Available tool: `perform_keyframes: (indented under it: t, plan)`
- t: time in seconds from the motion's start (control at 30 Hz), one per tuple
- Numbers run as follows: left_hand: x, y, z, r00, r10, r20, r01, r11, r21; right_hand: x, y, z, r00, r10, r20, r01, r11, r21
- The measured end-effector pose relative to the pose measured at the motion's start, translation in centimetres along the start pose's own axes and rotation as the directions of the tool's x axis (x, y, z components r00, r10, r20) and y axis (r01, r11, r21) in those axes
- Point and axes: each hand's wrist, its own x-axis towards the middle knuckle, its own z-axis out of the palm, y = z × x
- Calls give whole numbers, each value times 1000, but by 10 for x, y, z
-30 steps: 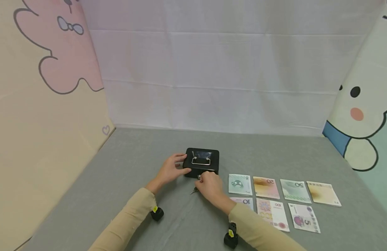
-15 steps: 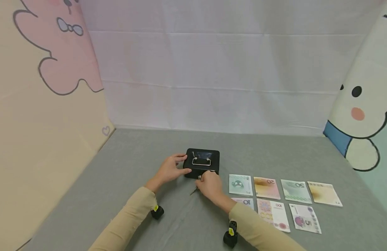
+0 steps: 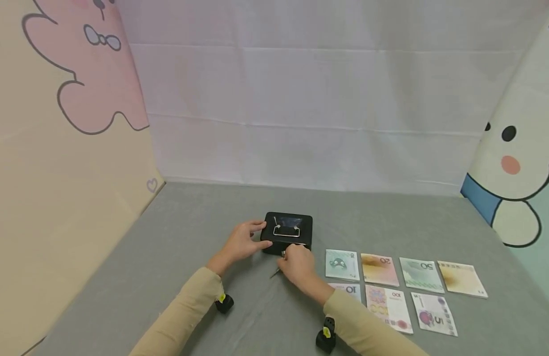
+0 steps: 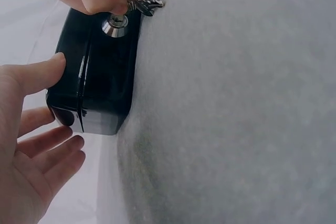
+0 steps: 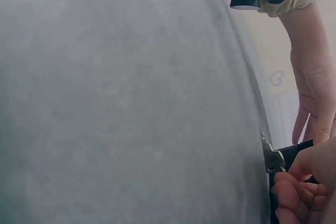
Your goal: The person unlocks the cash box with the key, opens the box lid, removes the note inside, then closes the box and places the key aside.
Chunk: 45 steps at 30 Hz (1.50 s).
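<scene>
A black cash box (image 3: 304,226) with a folded wire handle on its lid sits on the grey tabletop, lid down. At its left end is my left hand (image 3: 240,243); the thumb lies on the front face and the extended fingers touch the side, as the left wrist view shows. In front, my right hand (image 3: 297,263) pinches a key right at the silver lock (image 4: 115,28). From its fingers dangles a ring with a spare key (image 4: 144,7). The pinched key itself is mostly hidden by the fingers.
Right of the box lie banknotes in two rows, among them a green note (image 3: 341,264), a 20 note (image 3: 379,269), a 50 note (image 3: 421,274), a 100 note (image 3: 390,309) and a 5 note (image 3: 434,314). The right forearm partly covers a 10 note (image 3: 349,289). A white cloth (image 3: 301,113) hangs behind.
Both hands stay at the box, with little movement. The dangling key below the right hand has shifted its angle slightly; the whole view has drifted a little.
</scene>
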Motion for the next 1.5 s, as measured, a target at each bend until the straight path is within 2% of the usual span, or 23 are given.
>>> perform_keyframes:
  t: [0.17, 0.37, 0.63, 1.03, 1.13, 1.27, 1.4, 1.5]
  plan:
    - [0, 1, 1, 1000, 12, 0, -12, 999, -34, -2, 1, -1, 1000, -13, 5, 13, 1000, 8]
    - [0, -1, 3, 1000, 14, -17, -16, 997, -78, -1, 0, -1, 999, -41, -22, 39, 997, -60]
    - [-5, -1, 2, 999, 27, -35, -28, 999, -17, 2, -3, 2, 997, -51, -50, 48, 998, -49]
    - [-7, -2, 8, 998, 34, -60, -34, 999, 2, -1, -3, 6, 996, -68, -54, 62, 992, -109]
    - [-7, -1, 9, 998, 39, -54, -39, 999, 7, -4, -2, 3, 997, -55, -57, 51, 996, -69]
    - [-7, -1, 6, 998, 37, -57, -36, 999, 10, -11, -4, 0, 997, -65, -36, 67, 996, 65]
    - [-8, 1, 3, 998, 22, -52, -22, 1000, 5, -20, -5, -1, 997, -76, 15, 72, 978, 194]
    - [-8, 2, 3, 999, 24, -43, -25, 1000, -15, -24, -4, -3, 997, -36, 69, 15, 960, 278]
